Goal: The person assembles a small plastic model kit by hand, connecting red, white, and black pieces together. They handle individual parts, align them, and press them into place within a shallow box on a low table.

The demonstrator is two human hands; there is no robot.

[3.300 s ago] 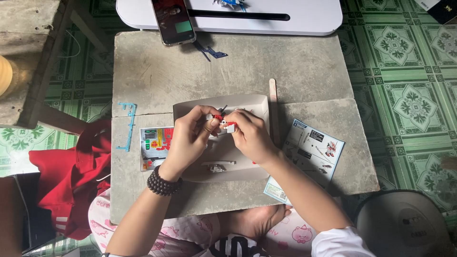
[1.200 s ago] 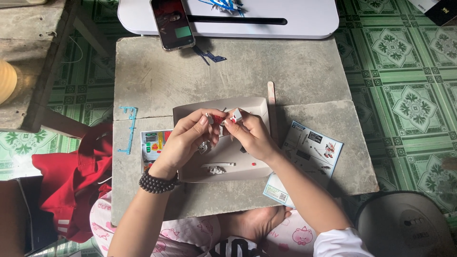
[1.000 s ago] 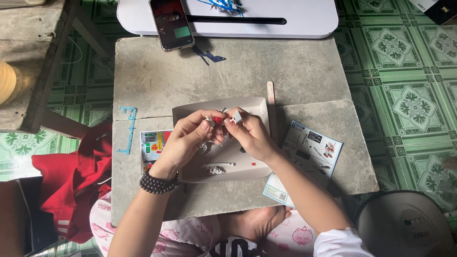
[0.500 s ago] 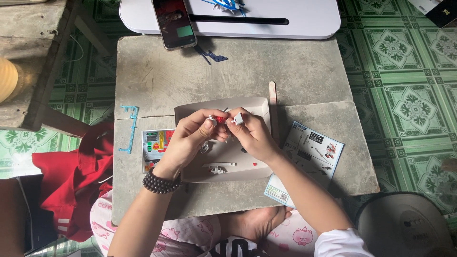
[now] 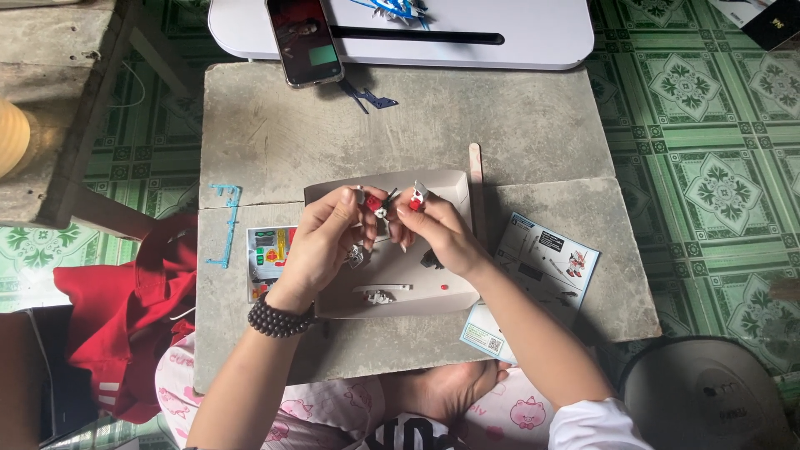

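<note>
Grey concrete slab table (image 5: 500,125) bearing a shallow beige cardboard tray (image 5: 417,287). Above the tray, the left hand (image 5: 321,246) pinches a small red plastic model piece (image 5: 374,202) between fingertips; the right hand (image 5: 437,233) pinches a small red-and-white plastic model piece (image 5: 416,198) likewise. The two pieces sit just beside each other. A folded printed instruction sheet (image 5: 537,275) lies right of the tray; a black smartphone (image 5: 304,37) rests at the table's far edge.
</note>
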